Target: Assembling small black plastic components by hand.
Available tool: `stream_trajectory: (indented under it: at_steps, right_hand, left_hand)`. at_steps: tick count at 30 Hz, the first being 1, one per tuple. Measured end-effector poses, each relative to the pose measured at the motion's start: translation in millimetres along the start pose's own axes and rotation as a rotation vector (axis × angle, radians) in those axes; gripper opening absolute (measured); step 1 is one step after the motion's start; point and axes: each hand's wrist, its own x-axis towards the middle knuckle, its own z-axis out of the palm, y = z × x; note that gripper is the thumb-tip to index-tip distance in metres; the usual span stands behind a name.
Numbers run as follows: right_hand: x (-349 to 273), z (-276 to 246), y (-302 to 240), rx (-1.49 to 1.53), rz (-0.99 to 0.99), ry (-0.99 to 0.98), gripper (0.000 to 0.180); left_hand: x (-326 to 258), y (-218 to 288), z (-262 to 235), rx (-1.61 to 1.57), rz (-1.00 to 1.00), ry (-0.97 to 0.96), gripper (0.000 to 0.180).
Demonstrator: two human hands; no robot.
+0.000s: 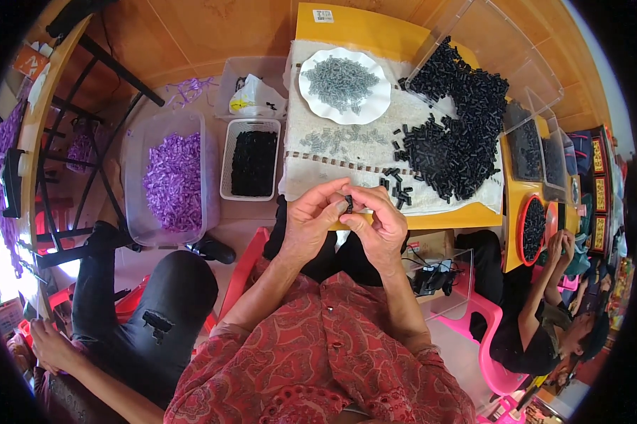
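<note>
Just in front of the table's near edge, my left hand point(310, 220) and my right hand point(379, 230) meet fingertip to fingertip. Between them is a small black cylindrical piece point(349, 204), pinched from both sides and partly hidden by the fingers. Beyond my hands, a white cloth point(306, 185) covers much of the yellow table. A large heap of similar black pieces point(449, 152) spreads over its right side, with a few strays close to my right hand. On the far left part stands a white scalloped plate point(383, 98) of small clear pieces, more lying loose below it.
Left of the table are a white basket point(224, 185) of black pieces and a clear tub point(136, 177) of purple ones. A transparent bin point(523, 49) lies tipped behind the heap. At right is a red bowl point(522, 244). Co-workers sit on both sides.
</note>
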Motion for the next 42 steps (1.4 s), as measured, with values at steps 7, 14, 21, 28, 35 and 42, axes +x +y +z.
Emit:
stream_trajectory:
  at_steps: [7, 14, 21, 28, 35, 42]
  right_hand:
    - [-4, -2, 8, -0.014, 0.010, 0.021, 0.037]
    - [-8, -2, 6, -0.002, 0.004, 0.038, 0.031]
    - [-14, 0, 3, 0.038, 0.026, 0.071, 0.028]
    - [-8, -1, -1, 0.004, -0.034, 0.069, 0.025]
    - [-7, 2, 1, -0.126, -0.069, 0.058, 0.029]
    - [-4, 11, -2, -0.167, -0.063, -0.008, 0.031]
  left_hand:
    - [1, 3, -2, -0.053, -0.048, -0.051, 0.038]
    - [0, 13, -2, 0.214, -0.006, -0.161, 0.051]
    - [-2, 12, -9, 0.389, 0.089, -0.229, 0.048]
    - [-1, 11, -6, 0.261, 0.105, -0.241, 0.048]
    - [-1, 9, -2, 0.099, -0.015, -0.111, 0.039]
    - [8, 29, -20, 0.313, 0.006, 0.132, 0.023]
